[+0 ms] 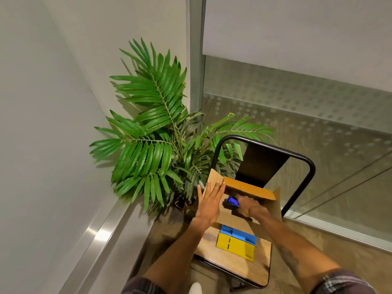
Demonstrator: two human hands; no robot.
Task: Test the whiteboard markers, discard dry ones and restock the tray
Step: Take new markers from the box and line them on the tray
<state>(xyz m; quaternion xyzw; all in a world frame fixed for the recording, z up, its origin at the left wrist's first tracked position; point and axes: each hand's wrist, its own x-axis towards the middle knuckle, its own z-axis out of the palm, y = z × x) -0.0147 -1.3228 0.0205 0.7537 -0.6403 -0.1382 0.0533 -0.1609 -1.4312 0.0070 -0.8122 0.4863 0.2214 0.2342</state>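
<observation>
Blue markers, blurred, no. unclear: inside the open cardboard box on the chair seat. Your right hand reaches into the box, fingers curled round them. Your left hand, fingers straight & spread, lies flat vs. the box's left flap.

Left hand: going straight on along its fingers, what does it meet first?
The raised left flap of the cardboard box. The fingertips of the left hand point up at it and seem to touch it, though depth is unclear. Behind the flap are palm leaves.
</observation>
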